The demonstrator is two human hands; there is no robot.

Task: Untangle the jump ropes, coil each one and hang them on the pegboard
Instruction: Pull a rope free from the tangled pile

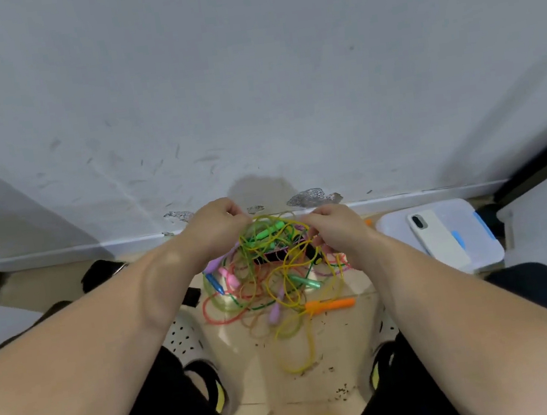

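A tangle of jump ropes [273, 276] hangs and spills onto the tiled floor between my feet, with yellow, green, pink, purple and orange cords knotted together. Several handles show: a green handle [266, 233] near the top, an orange handle [332, 304] low on the right, a blue handle [213, 282] and a pink handle [230, 276] on the left. My left hand [216, 226] pinches yellow cord at the top left of the tangle. At the top right, my right hand [335, 230] grips yellow cord too. No pegboard is in view.
A white wall [250, 89] with scuffed paint rises just behind the ropes. A pale plastic box [477, 251] with a white phone [438, 239] on its lid sits at the right. A black object [102, 271] lies at the left. My knees and shoes flank the pile.
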